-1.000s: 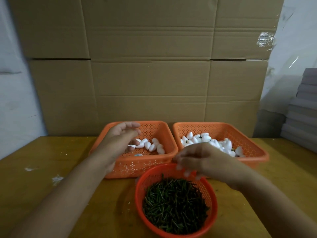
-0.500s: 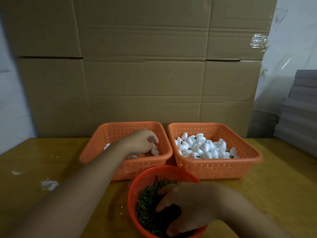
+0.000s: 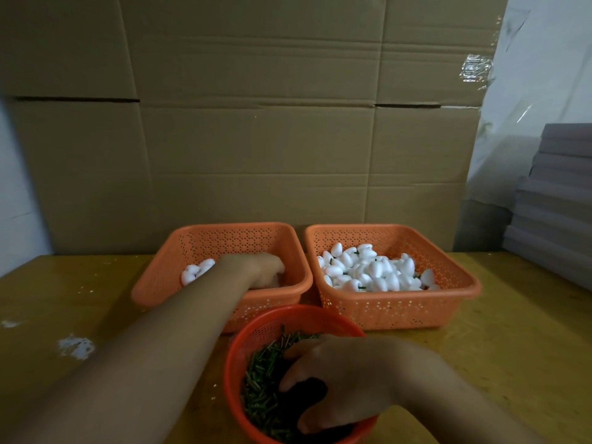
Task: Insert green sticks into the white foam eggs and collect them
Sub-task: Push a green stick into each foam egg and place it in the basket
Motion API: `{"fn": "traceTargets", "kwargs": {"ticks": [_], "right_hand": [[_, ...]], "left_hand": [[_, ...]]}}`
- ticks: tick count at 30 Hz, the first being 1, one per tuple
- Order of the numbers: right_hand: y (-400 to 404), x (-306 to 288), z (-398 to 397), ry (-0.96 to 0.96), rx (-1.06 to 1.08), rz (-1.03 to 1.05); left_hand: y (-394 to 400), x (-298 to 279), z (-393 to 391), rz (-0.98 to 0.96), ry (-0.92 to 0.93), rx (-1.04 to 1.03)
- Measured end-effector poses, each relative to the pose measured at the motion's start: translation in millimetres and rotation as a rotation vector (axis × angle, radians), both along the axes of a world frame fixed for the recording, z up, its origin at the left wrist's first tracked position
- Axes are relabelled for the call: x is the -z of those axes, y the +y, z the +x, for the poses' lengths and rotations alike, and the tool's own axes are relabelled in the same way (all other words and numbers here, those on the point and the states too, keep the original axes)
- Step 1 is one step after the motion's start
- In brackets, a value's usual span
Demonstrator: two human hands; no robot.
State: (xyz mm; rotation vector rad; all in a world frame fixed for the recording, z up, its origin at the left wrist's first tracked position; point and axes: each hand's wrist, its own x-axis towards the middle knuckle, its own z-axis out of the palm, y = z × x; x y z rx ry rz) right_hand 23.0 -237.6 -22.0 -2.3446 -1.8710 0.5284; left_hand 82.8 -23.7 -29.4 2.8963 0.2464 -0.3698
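Green sticks [image 3: 266,382] fill the round red basket [image 3: 243,344], where the right hand [image 3: 339,386] is curled; one stick should be pinched. Foam eggs [image 3: 197,271] are reached by the left hand [image 3: 266,270]; its grip cannot be told.

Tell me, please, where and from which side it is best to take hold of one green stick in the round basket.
Pinch one green stick at its middle, from above. The sticks lie flat and crossed in the round basket, so only their upper sides are free.
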Motion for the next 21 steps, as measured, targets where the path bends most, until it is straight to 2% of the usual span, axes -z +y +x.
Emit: {"fn": "traceTargets", "kwargs": {"ticks": [1, 2, 3, 6, 9, 13, 16, 18, 21], "right_hand": [[-4.5, 1.9, -11.8, 0.044, 0.145, -0.068], [-9.1, 5.4, -6.3, -0.026, 0.176, -0.178], [-13.7, -0.8, 0.1, -0.038, 0.219, -0.204], [1.0, 12.7, -7.9, -0.043, 0.091, -0.175], [-6.7, 6.1, 0.1, -0.042, 0.142, -0.163], [-4.0, 7.9, -3.2, -0.039, 0.113, -0.15], [-4.6, 6.6, -2.9, -0.045, 0.113, -0.149], [-3.9, 6.3, -3.1, -0.044, 0.113, -0.166], [-4.1, 8.2, -1.6, -0.035, 0.119, -0.15]], "left_hand": [[0.3, -1.1, -2.0, 0.011, -0.018, 0.017], [2.4, -1.1, -3.3, 0.01, -0.032, 0.014], [5.2, 1.5, -2.2, -0.005, -0.063, 0.031], [3.6, -3.5, -6.9, -0.074, -0.028, -0.043], [-0.4, -6.1, -10.8, -0.08, -0.022, -0.074], [-2.4, -6.6, -9.3, -0.18, -0.048, -0.155], [1.5, -3.9, -6.1, -0.147, -0.054, -0.071], [6.4, -1.3, -3.7, -0.119, -0.101, -0.002], [14.7, -1.6, -1.2, -0.087, -0.288, 0.03]]}}
